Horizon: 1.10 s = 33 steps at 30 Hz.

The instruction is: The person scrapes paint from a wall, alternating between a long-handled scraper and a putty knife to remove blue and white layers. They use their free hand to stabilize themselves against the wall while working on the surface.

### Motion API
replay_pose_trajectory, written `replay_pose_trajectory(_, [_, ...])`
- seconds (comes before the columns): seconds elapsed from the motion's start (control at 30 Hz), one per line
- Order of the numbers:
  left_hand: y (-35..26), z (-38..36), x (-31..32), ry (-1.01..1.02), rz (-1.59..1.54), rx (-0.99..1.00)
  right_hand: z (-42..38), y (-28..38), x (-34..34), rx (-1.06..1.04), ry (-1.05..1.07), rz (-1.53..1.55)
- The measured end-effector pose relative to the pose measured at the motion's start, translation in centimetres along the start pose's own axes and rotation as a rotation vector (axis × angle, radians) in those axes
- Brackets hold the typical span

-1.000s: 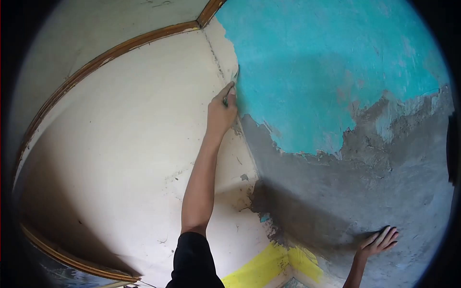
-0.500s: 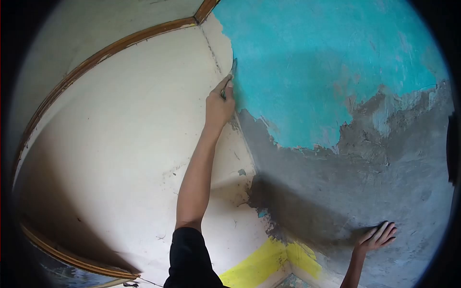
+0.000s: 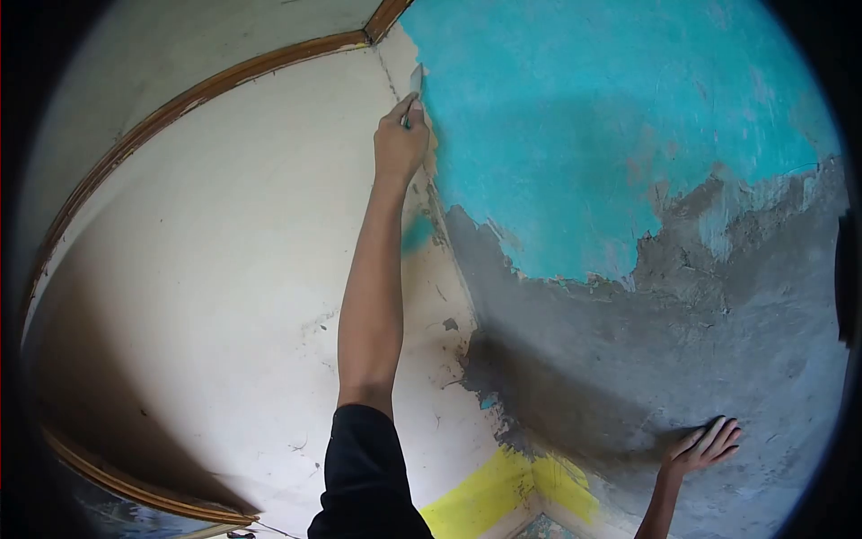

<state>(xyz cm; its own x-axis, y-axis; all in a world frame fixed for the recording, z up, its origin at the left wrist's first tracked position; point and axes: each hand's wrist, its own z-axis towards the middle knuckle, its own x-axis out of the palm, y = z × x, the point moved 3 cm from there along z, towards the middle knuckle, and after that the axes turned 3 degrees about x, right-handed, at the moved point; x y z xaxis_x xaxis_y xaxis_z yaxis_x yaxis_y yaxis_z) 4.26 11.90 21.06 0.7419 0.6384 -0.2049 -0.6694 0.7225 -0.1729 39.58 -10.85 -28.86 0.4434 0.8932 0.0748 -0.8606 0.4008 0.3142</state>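
My left hand (image 3: 403,142) is raised to the inner corner of the walls, its fingers wrapped round the handle of a putty knife (image 3: 417,78). The blade points up and lies along the ragged edge where turquoise paint (image 3: 557,117) borders a strip of bare, pale wall. Below the wrist a blurred turquoise paint flake (image 3: 417,235) shows in front of the cream wall (image 3: 242,234). At lower right, my right hand (image 3: 704,446) rests on the grey plaster (image 3: 575,341) with its fingers spread, holding nothing.
Brown wooden trim (image 3: 224,72) runs along the top of the cream wall. Another wooden edge (image 3: 153,490) curves at lower left. A yellow painted band (image 3: 485,490) crosses the corner low down. A dark object (image 3: 846,278) stands at the right edge.
My left hand has moved up along the corner with the putty knife. Turquoise paint beside the corner has come off, and a blurred flake now shows below the wrist. My right hand stays put.
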Motion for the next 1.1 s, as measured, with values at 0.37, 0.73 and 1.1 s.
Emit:
replay_pose_trajectory(0.37, [-0.1, -1.4, -1.2, 0.162, 0.002, -0.126, -0.2, -0.4, 0.2, 0.008, 0.004, 0.013])
replay_pose_trajectory(0.73, [-1.3, 0.4, 0.4, 0.177, 0.059, -0.105, -0.1, -0.2, 0.1, 0.005, -0.006, 0.001])
replay_pose_trajectory(1.1, [-5.0, 0.0, -1.1, 0.31, 0.018, -0.319, 0.0, -0.1, 0.2, 0.021, -0.008, 0.02])
